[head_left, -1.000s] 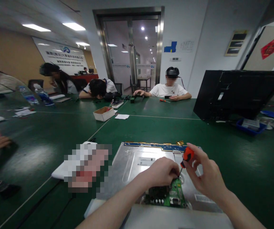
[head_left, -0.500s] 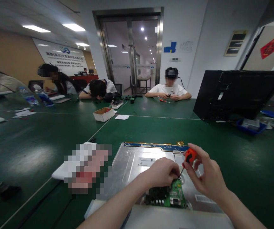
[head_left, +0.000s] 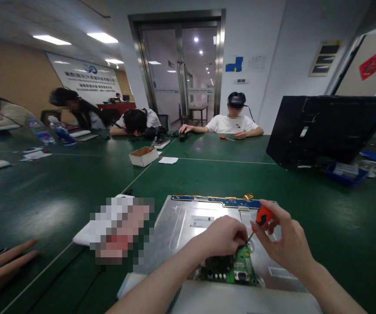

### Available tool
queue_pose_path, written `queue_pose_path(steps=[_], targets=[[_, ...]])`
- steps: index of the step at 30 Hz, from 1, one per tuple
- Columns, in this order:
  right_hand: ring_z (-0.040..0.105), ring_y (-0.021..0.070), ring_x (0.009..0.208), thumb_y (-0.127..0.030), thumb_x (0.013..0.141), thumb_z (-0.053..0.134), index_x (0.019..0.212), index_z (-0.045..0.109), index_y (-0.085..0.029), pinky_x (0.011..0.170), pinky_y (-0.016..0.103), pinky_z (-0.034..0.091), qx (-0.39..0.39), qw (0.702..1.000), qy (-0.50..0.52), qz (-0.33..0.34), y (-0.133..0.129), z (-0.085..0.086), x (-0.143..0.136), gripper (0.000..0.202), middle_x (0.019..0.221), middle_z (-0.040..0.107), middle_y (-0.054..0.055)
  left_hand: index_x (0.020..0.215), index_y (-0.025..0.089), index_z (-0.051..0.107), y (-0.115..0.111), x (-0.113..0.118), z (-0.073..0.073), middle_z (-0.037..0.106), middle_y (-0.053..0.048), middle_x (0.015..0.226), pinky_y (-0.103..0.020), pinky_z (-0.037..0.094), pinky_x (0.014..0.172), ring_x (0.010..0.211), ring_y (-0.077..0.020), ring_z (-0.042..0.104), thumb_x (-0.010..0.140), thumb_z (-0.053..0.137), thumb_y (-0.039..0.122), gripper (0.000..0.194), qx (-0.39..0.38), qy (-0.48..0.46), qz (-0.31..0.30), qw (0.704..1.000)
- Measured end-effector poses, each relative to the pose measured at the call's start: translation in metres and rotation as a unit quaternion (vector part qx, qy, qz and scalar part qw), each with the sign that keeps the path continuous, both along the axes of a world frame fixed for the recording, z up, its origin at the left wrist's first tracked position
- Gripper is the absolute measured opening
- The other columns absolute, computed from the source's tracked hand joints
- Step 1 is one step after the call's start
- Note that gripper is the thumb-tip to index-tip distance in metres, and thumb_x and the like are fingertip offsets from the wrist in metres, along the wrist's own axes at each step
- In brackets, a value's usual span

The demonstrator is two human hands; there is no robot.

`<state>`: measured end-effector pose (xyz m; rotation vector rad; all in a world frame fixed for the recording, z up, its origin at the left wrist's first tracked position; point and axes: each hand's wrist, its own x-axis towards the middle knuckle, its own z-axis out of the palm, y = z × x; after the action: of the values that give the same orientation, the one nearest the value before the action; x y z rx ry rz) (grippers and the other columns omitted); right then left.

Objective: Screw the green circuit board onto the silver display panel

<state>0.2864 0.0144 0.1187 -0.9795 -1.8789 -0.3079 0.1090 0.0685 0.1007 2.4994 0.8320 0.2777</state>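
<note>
My right hand grips the orange handle of a screwdriver between thumb and fingers. The thin shaft slants down and left to the upper edge of a green circuit board. Beside the tip, my left hand has its fingers pinched together; what they hold, if anything, is hidden. The board sits on the metal back of a flat panel, and a blue circuit strip runs along that panel's far edge. My left hand and forearm cover part of the panel.
Another person's hand lies at lower left by a small dark object. Left of the panel are a white item and a blurred-out pink patch. A cardboard box stands farther back, and a black monitor at right. A co-worker sits opposite.
The screwdriver's handle and my right hand have shifted slightly right; my left hand stays in place. Another person's hand has come in at lower left. The co-worker opposite has reached out sideways to a dark object.
</note>
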Motion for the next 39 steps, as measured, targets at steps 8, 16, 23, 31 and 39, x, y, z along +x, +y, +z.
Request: queue_pose_path(steps=[8, 16, 23, 31, 39], targets=[[0.055, 0.0107, 0.044, -0.028, 0.098, 0.054, 0.144, 0.039, -0.019, 0.041, 0.021, 0.045, -0.015, 1.0, -0.014, 0.003, -0.0006, -0.0011, 0.0032, 0.049, 0.07, 0.064, -0.004, 0.096, 0.021, 0.077, -0.0004, 0.0005, 0.0013, 0.077, -0.003, 0.09, -0.026, 0.045, 0.067, 0.08, -0.0199, 0.069, 0.079, 0.063, 0.008, 0.026, -0.005, -0.002, -0.001, 1.0], [0.054, 0.0112, 0.042, -0.024, 0.099, 0.05, 0.144, 0.038, -0.019, 0.041, 0.021, 0.045, -0.013, 1.0, -0.008, 0.01, -0.0019, 0.0008, 0.0017, 0.047, 0.066, 0.061, -0.004, 0.088, 0.019, 0.076, -0.001, 0.0012, 0.0023, 0.076, -0.003, 0.083, -0.025, 0.04, 0.063, 0.075, -0.0192, 0.067, 0.079, 0.064, 0.01, 0.017, 0.004, 0.017, 0.01, 1.0], [0.055, 0.0107, 0.045, -0.03, 0.1, 0.054, 0.142, 0.039, -0.021, 0.041, 0.02, 0.045, -0.001, 1.0, -0.013, 0.01, 0.0013, -0.0015, 0.003, 0.045, 0.069, 0.06, -0.005, 0.095, 0.018, 0.076, -0.0004, 0.0004, -0.0003, 0.077, -0.004, 0.09, -0.026, 0.042, 0.064, 0.079, -0.0202, 0.069, 0.08, 0.062, 0.01, 0.022, 0.007, 0.011, 0.0, 1.0], [0.055, 0.0105, 0.044, -0.027, 0.101, 0.049, 0.142, 0.041, -0.017, 0.041, 0.02, 0.046, -0.01, 1.0, -0.019, 0.014, -0.0027, 0.0047, 0.002, 0.043, 0.07, 0.063, -0.002, 0.094, 0.019, 0.077, 0.0, 0.001, 0.0008, 0.076, -0.004, 0.088, -0.025, 0.043, 0.064, 0.078, -0.0202, 0.068, 0.079, 0.063, 0.009, 0.023, 0.003, 0.014, 0.002, 1.0], [0.055, 0.0102, 0.044, -0.029, 0.1, 0.054, 0.136, 0.044, -0.019, 0.041, 0.018, 0.046, 0.011, 1.0, -0.004, 0.01, 0.0009, 0.0038, 0.0024, 0.039, 0.067, 0.059, -0.004, 0.093, 0.019, 0.076, -0.0012, 0.0013, 0.003, 0.077, -0.004, 0.089, -0.025, 0.041, 0.064, 0.079, -0.0202, 0.068, 0.08, 0.064, 0.01, 0.02, 0.006, 0.018, 0.006, 1.0]])
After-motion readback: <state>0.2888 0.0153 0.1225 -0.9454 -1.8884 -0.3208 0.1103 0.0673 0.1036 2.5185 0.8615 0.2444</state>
